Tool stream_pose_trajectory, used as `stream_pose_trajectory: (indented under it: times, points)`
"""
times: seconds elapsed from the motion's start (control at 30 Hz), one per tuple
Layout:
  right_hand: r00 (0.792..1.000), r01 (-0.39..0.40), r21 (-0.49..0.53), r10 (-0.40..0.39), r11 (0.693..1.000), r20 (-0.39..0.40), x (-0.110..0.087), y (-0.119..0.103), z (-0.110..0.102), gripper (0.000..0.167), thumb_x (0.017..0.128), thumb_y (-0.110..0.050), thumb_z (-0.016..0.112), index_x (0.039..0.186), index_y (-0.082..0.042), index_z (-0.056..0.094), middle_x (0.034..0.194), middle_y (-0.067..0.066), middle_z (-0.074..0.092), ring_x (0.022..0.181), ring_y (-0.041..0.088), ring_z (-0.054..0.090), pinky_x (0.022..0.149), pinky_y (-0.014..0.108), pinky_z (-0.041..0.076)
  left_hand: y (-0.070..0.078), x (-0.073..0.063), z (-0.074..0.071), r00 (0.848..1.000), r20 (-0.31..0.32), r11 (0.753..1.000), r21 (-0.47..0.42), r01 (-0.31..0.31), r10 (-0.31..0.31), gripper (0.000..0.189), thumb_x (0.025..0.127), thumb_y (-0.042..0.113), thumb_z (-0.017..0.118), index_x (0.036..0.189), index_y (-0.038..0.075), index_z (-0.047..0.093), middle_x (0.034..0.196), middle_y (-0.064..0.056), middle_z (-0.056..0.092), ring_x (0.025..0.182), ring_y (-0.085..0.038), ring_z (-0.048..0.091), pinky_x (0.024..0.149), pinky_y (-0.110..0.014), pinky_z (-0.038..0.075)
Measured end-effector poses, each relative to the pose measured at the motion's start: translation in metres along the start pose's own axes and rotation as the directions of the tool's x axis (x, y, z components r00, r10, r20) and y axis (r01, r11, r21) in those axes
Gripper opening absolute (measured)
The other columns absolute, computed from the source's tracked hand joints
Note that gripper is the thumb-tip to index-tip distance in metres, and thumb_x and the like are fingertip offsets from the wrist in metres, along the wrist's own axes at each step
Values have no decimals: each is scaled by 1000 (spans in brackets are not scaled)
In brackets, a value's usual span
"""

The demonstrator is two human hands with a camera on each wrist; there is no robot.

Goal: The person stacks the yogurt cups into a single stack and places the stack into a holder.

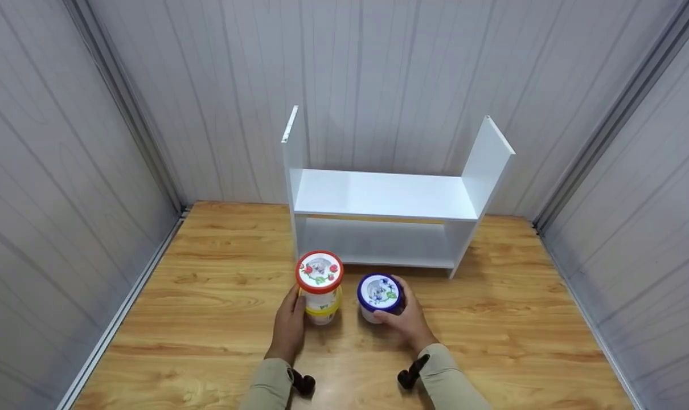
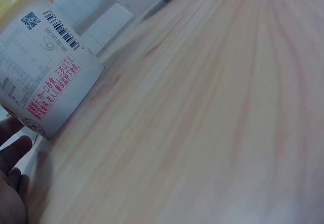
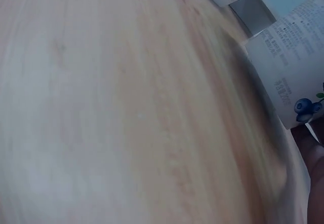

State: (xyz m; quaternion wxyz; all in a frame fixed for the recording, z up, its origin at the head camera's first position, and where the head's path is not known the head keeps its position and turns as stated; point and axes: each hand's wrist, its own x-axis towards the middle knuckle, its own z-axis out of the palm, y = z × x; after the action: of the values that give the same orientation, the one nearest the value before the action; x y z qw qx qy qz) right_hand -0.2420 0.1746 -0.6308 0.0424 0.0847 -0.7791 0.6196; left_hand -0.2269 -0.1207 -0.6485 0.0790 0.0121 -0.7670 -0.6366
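Note:
Two white plastic tubs stand stacked in front of the shelf in the head view. The upper one is a red-lidded tub [image 1: 319, 271], on top of a yellow-lidded tub [image 1: 323, 316]. My left hand [image 1: 288, 326] holds the stack from its left side, thumb toward me. In the left wrist view, fingers [image 2: 14, 152] are at the base of the yellow-lidded tub [image 2: 45, 67], which has a barcode and red print. My right hand [image 1: 408, 319] grips a blue-lidded tub [image 1: 380, 291] from the right, thumb in front. Blueberries are printed on this blue-lidded tub [image 3: 288, 67] in the right wrist view.
A white two-level shelf [image 1: 384, 193] with upright side panels stands just behind the tubs on the wooden table [image 1: 219, 273]. Pale wood-patterned walls [image 1: 253, 85] enclose the table at the back and both sides. Black straps [image 1: 414, 371] cross both sleeves.

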Motion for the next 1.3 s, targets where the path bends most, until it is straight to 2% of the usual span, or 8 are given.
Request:
stream_pose_trajectory:
  times: [0.3, 0.43, 0.53, 0.67, 0.83, 1.0, 1.3]
  points:
    - [999, -36, 54, 35, 998, 9, 3, -12, -2, 98, 70, -18, 94, 153, -15, 40, 149, 14, 47, 138, 35, 42, 118, 55, 28, 3, 0, 0, 1000, 4, 1000, -5, 29, -29, 61, 106, 53, 40, 158, 22, 36, 159, 1, 40, 149, -22, 31, 122, -50, 24]
    - [999, -35, 57, 34, 998, 17, 5, -17, -4, 98, 71, -19, 94, 153, -18, 40, 150, 14, 46, 139, 34, 41, 118, 55, 28, 2, 1, 0, 1000, 6, 1000, -5, 16, -16, 62, 106, 53, 40, 159, 20, 35, 159, -1, 39, 149, -24, 30, 122, -51, 24]
    - [999, -26, 65, 24, 998, 29, 6, -21, -5, 99, 71, -17, 94, 154, -18, 39, 149, 14, 46, 136, 35, 44, 114, 53, 35, 0, 1, 0, 1000, 7, 1000, -10, 3, -3, 62, 106, 51, 41, 159, 19, 34, 160, -3, 39, 149, -26, 30, 122, -51, 24]
    - [999, -5, 65, 2, 998, 45, 8, -28, -8, 100, 72, -16, 93, 154, -15, 37, 147, 16, 46, 132, 36, 47, 108, 50, 42, 0, 0, 0, 1000, 9, 1000, -17, 14, -14, 61, 106, 51, 41, 159, 20, 34, 159, -1, 39, 149, -23, 30, 123, -49, 24]
    - [999, -17, 30, 16, 999, 42, 10, -38, -10, 102, 71, -23, 94, 155, -16, 36, 151, 13, 44, 139, 36, 43, 114, 52, 37, 1, -1, 0, 1000, 11, 1000, -6, 27, -27, 60, 106, 51, 41, 159, 22, 35, 159, 1, 40, 149, -22, 30, 123, -49, 24]
    - [999, -11, 56, 8, 998, 54, 14, -47, -12, 102, 72, -22, 93, 155, -13, 34, 154, 15, 41, 143, 37, 39, 117, 52, 33, 2, 0, 0, 1000, 2, 1000, 3, 25, -25, 58, 107, 47, 41, 159, 22, 35, 159, 0, 40, 149, -23, 30, 122, -49, 24]
    - [998, 42, 17, -43, 999, 53, 23, -56, -18, 101, 72, -21, 93, 155, -11, 37, 152, 16, 43, 139, 37, 43, 115, 52, 37, 3, 0, -1, 1000, 3, 1000, 23, 11, -11, 59, 107, 49, 40, 159, 20, 35, 159, -3, 40, 149, -26, 30, 122, -52, 24]
